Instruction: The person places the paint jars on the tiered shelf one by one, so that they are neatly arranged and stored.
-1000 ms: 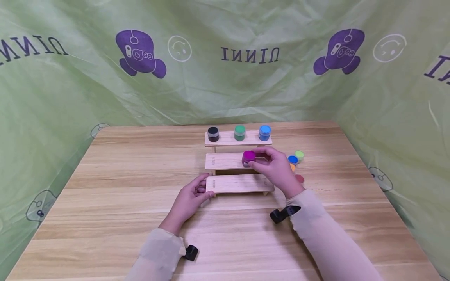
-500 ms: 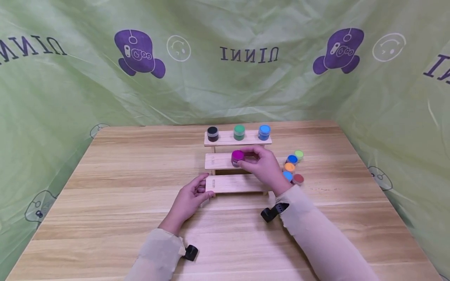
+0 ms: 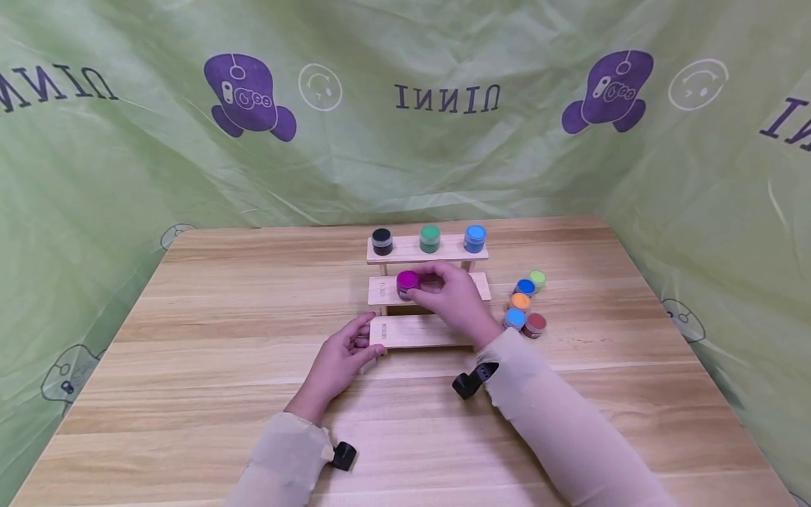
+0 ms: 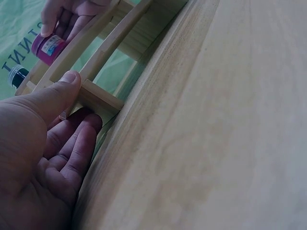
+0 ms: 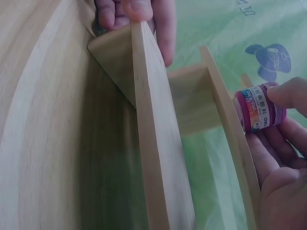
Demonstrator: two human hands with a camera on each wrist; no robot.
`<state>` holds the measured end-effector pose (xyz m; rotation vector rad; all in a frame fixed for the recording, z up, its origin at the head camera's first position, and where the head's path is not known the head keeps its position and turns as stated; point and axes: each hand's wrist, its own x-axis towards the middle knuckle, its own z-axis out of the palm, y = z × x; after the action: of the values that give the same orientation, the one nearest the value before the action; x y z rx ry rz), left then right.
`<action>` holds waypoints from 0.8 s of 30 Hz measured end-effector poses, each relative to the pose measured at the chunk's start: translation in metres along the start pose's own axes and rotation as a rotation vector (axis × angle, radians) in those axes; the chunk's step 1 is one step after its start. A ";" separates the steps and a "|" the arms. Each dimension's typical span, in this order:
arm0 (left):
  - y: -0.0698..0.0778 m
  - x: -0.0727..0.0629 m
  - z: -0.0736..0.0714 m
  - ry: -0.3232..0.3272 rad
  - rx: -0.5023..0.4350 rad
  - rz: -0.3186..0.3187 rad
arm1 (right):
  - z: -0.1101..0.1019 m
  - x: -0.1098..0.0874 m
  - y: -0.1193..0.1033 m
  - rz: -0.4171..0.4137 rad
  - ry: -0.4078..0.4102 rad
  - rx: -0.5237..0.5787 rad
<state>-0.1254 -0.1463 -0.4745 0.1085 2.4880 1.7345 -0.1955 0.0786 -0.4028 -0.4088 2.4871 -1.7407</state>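
Observation:
A small paint jar with a magenta lid (image 3: 407, 282) is pinched between the thumb and fingers of my right hand (image 3: 453, 299), at the left part of the middle step of a three-step wooden rack (image 3: 421, 332). In the right wrist view the jar (image 5: 254, 109) shows its printed label and stands at the step's edge. My left hand (image 3: 341, 360) grips the left end of the lowest step; in the left wrist view its thumb (image 4: 67, 91) lies on the wood, fingers curled below. On the top step stand a black jar (image 3: 382, 242), a green jar (image 3: 429, 239) and a blue jar (image 3: 475, 239).
Right of the rack, several jars stand clustered on the wooden table (image 3: 190, 338): lime (image 3: 537, 279), dark blue (image 3: 524, 287), orange (image 3: 520, 302), light blue (image 3: 514, 319) and dark red (image 3: 535, 324). A green printed curtain (image 3: 380, 162) hangs behind and at both sides.
My right hand has moved left along the middle step with the magenta jar, uncovering the jars on the right. My left hand has stayed on the lowest step's end.

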 end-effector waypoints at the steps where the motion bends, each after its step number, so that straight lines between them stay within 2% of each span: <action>1: 0.000 0.000 0.000 0.001 0.001 -0.002 | 0.002 0.001 -0.001 0.002 -0.001 0.000; 4: 0.000 0.000 0.000 0.002 0.004 -0.004 | 0.007 0.002 -0.002 0.002 -0.003 -0.002; 11: -0.003 0.000 0.000 0.006 0.002 0.041 | 0.016 0.005 -0.006 -0.023 -0.009 0.011; 24: -0.001 0.000 0.000 0.006 -0.012 0.031 | 0.029 0.010 -0.011 -0.013 -0.023 0.029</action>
<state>-0.1253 -0.1467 -0.4759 0.1423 2.4929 1.7637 -0.1974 0.0460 -0.4021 -0.4409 2.4456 -1.7645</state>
